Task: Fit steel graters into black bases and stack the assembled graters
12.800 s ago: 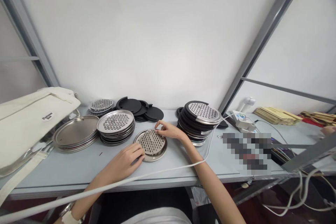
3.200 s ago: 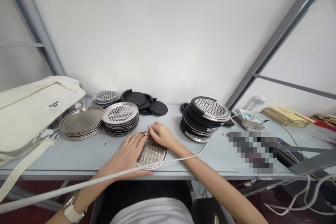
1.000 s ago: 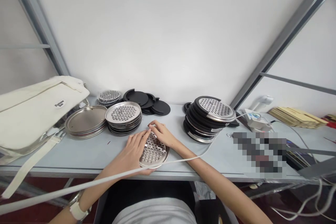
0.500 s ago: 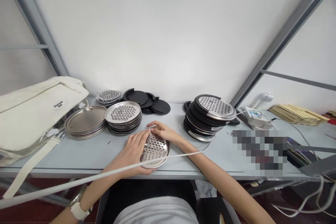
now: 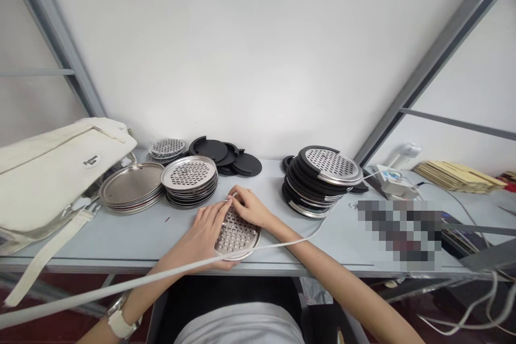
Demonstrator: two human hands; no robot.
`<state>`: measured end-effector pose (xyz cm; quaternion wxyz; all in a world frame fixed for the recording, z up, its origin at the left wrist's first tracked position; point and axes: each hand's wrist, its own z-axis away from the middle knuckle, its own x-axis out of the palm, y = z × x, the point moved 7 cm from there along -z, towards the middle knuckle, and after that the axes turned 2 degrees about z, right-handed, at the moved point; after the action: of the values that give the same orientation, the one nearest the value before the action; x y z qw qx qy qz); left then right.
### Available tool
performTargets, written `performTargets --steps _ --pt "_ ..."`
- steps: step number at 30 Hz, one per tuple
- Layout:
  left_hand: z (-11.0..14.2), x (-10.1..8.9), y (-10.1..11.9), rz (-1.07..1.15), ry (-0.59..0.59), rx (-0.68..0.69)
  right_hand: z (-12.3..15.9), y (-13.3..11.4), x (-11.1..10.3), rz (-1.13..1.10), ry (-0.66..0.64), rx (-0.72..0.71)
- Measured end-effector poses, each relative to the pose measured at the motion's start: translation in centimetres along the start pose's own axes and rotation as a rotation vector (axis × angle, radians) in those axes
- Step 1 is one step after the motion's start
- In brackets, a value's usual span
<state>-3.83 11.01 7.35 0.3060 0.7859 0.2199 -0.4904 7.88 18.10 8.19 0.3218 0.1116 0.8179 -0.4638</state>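
Note:
A round metal grater plate (image 5: pixel 236 234) lies at the front edge of the table, its raised cutting holes facing up. My left hand (image 5: pixel 205 230) is closed around its left side, thumb at the near rim and fingers over the top left. At the far rim, my right hand (image 5: pixel 249 207) is bent with its fingertips pressed together on the plate, meeting my left fingertips. Exactly what the right fingertips pinch is hidden. To the left stands a stack of similar grater plates (image 5: pixel 191 173), beside a stack of plain metal discs (image 5: pixel 132 184).
A stack of graters in black holders (image 5: pixel 322 172) stands at the right. Black round parts (image 5: pixel 246 164) and small grater discs (image 5: pixel 167 148) lie at the back. A white cable (image 5: pixel 161 267) crosses before my hands. A cream bag (image 5: pixel 52 172) sits far left.
My right hand's fingers have drawn in and bent at the plate's far rim, where they were stretched out beyond it. My left hand keeps its hold on the grater plate.

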Motion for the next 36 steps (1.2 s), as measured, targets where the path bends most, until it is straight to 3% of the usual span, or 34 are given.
performTargets --steps 8,15,24,36 --pt "-0.1 -0.3 0.3 -0.006 0.0 0.001 -0.3 2.5 0.9 -0.348 -0.104 0.191" --pt "0.0 0.0 0.1 -0.032 -0.021 -0.03 0.2 2.7 1.2 -0.678 -0.211 0.376" --pt "0.0 0.2 -0.1 -0.017 -0.017 -0.018 0.6 3.0 1.2 -0.786 -0.216 0.501" --pt "-0.1 -0.3 -0.2 0.125 0.01 -0.063 0.5 2.6 0.8 -0.741 -0.269 0.461"
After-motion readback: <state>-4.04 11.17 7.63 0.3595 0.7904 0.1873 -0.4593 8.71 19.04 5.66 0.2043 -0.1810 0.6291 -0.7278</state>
